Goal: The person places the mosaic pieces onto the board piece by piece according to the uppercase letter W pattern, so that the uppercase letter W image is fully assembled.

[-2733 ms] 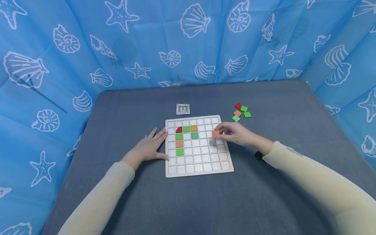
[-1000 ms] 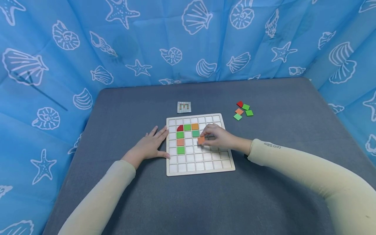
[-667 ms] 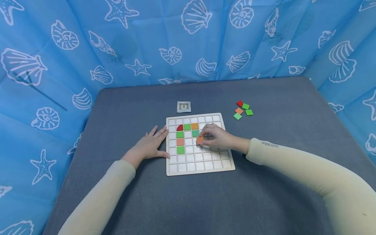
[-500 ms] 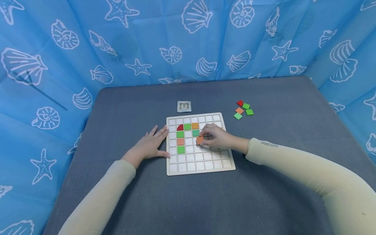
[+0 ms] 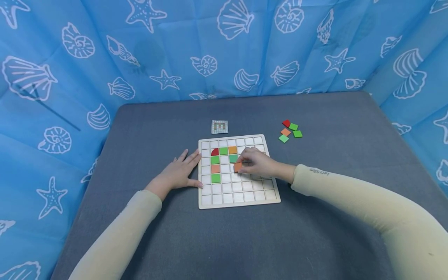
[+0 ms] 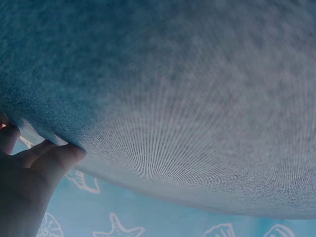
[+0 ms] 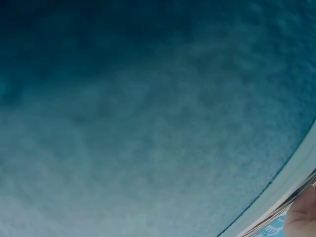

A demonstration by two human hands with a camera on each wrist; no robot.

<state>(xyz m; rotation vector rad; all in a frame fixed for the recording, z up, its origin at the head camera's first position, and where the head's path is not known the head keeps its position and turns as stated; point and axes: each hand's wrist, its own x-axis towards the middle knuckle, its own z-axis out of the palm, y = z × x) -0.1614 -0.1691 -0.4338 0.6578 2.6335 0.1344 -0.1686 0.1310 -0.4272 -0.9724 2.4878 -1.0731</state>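
Left hand [image 5: 176, 175] is well in from the left edge of the table [image 5: 224, 241]: fingers spread, gripping nothing, thumb and fingertips at the left edge of the wooden grid board [image 5: 227, 198]. Board's second column, far to near: red quarter-round tile [image 5: 214, 152], green tile [image 5: 215, 160], salmon tile [image 5: 215, 168], lower green tile [image 5: 216, 178]. Pattern card [image 5: 219, 127] sits just off the board's far edge, wider margin behind it to the table's far edge. Right of the red one, same row: upper green tile [image 5: 223, 151], then amber tile [image 5: 232, 150]; teal tile [image 5: 233, 158] on its near side. Orange tile [image 5: 237, 167] is just nearside of teal, slightly right; can't tell if seated. Right hand [image 5: 257, 162] has it in a narrow pinch, wrist crossing the board's right edge. Loose tiles [image 5: 285, 132] lie off the board's far right corner, with bigger margin to the table's right edge.
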